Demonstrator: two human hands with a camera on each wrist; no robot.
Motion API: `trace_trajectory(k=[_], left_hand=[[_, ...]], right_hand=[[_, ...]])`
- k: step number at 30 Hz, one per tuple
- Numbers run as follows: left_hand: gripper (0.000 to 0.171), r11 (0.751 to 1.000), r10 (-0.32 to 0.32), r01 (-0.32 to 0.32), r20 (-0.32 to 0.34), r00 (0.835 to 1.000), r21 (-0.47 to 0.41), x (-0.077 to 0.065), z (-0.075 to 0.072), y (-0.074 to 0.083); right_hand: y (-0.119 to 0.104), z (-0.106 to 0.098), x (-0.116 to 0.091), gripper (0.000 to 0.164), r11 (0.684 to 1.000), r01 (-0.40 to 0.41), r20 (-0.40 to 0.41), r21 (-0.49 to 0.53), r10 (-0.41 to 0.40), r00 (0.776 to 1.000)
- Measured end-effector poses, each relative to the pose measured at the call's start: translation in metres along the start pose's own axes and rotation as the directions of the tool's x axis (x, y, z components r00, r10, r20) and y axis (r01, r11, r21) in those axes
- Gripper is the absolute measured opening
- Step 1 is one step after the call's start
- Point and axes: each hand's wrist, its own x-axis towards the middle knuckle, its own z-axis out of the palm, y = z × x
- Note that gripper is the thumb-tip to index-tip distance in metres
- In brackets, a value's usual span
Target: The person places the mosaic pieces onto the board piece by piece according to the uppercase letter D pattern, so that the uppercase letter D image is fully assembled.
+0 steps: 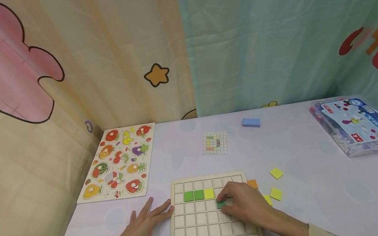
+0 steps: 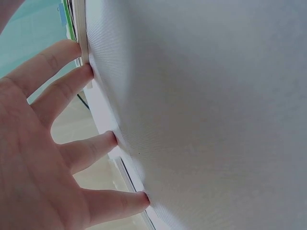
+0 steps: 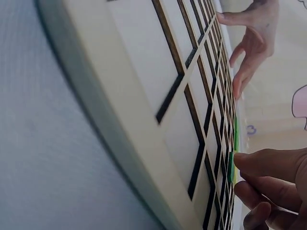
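Observation:
My right hand (image 1: pixel 246 202) pinches a dark green square tile (image 1: pixel 221 204) between thumb and fingers, low over the gridded wooden board (image 1: pixel 190 232). The right wrist view has the tile (image 3: pixel 231 167) edge-on at the thumb tip. Spread out, my left hand (image 1: pixel 141 231) rests beside the board, with fingertips and thumb at its left edge; the left wrist view shows those straight fingers (image 2: pixel 57 93). In the board's second row lie two green tiles (image 1: pixel 193 195) side by side, then a yellow tile (image 1: pixel 209 193). Right fingers partly hide the cells around the pinched tile.
Right of the board lie several yellow tiles (image 1: pixel 276 193) and an orange tile (image 1: pixel 252 184). A small pattern card (image 1: pixel 215 143) and a blue block (image 1: pixel 251 122) lie behind it. A fruit puzzle board (image 1: pixel 115 164) sits back left, a clear plastic box (image 1: pixel 362 124) back right.

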Motion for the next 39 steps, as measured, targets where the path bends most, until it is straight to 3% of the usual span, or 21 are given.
trace_trajectory(k=[5,18,26,39], left_hand=[[0.109,1.0,0.001,-0.001,-0.002,1.0,-0.001,-0.001,0.0,0.0],[0.109,1.0,0.006,-0.006,0.006,1.0,0.008,0.0,-0.002,0.001],[0.108,1.0,-0.01,0.01,0.009,1.0,0.006,0.001,-0.001,0.001],[0.108,1.0,-0.004,0.004,0.004,1.0,0.007,0.0,-0.002,0.001]], right_hand=[[0.004,-0.006,-0.007,0.016,0.999,-0.037,0.001,0.037,0.036,0.999],[0.028,-0.027,-0.031,0.026,0.986,-0.14,-0.098,0.092,0.149,0.984],[0.038,-0.034,-0.041,0.025,0.969,-0.244,-0.123,0.039,0.247,0.961],[0.05,-0.04,-0.053,0.024,0.968,-0.249,-0.1,-0.007,0.247,0.964]])
